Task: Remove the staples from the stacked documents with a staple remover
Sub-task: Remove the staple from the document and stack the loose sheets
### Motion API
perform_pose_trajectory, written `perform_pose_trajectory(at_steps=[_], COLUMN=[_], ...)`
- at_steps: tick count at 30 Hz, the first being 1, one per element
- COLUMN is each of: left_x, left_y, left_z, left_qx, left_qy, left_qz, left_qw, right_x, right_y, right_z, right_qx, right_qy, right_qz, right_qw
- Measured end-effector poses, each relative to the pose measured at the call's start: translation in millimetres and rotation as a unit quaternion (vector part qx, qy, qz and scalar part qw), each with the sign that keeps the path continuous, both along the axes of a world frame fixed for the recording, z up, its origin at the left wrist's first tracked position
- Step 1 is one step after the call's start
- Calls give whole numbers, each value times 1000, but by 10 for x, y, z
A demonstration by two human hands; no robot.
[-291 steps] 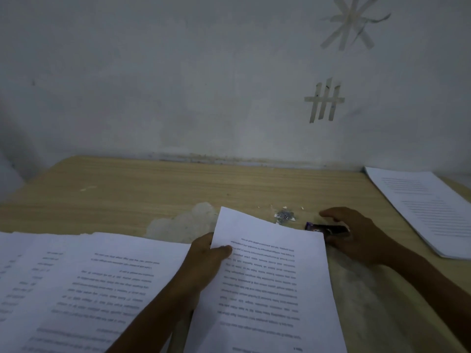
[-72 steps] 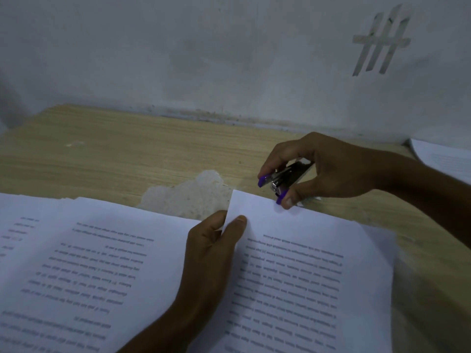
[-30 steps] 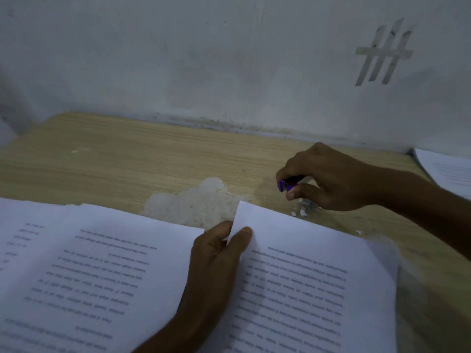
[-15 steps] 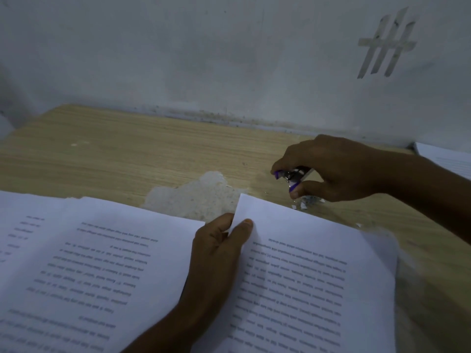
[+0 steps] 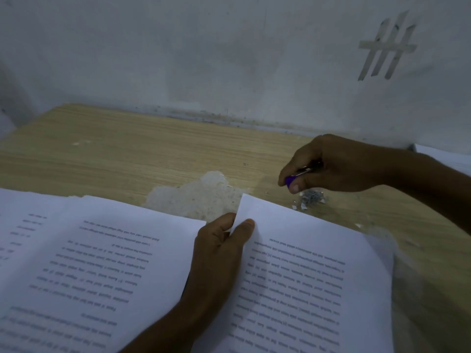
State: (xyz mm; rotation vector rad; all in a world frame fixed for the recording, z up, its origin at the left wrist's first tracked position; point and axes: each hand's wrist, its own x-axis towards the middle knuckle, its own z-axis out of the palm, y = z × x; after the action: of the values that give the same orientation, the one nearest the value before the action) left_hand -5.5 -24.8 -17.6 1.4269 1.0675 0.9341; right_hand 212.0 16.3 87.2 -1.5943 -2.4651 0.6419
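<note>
My left hand [image 5: 221, 245] pinches the far left corner of a printed document [image 5: 305, 284] that lies on the wooden table [image 5: 142, 154], thumb on top of the page. My right hand [image 5: 336, 166] grips a purple staple remover [image 5: 291, 180] between thumb and fingers, just beyond that corner and slightly above the table. Directly under the tool sits a small heap of pulled staples and paper bits [image 5: 309, 197]. No staple shows in the pinched corner.
A spread of printed documents [image 5: 84, 263] covers the near left of the table. A worn, peeled patch [image 5: 196, 197] marks the table's middle. Another paper pile's edge [image 5: 443, 155] shows at the far right. A wall with tape marks [image 5: 384, 47] stands behind.
My right hand with the staple remover has drawn back from the document's corner and hovers over the heap of staples. My left hand keeps its pinch on the corner.
</note>
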Motion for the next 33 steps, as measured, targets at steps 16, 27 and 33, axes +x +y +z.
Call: perform_pose_trajectory(at_steps=[16,27,33], left_x=[3,-4,-3], left_y=[-3,-1,-3], left_z=[0,4,-26], left_qx=[-6,2,4], left_qy=[-4,-8,-2], left_qz=[2,-4,2], left_qw=[1000,1000,1000], right_x=[21,-40,-161], right_y=[-12,-20,-85], right_z=[-69,25,63], right_qx=[0,31,-78], right_qy=[-36,-112,-17], right_qz=[-28,-38,-55], right_qw=[999,992,995])
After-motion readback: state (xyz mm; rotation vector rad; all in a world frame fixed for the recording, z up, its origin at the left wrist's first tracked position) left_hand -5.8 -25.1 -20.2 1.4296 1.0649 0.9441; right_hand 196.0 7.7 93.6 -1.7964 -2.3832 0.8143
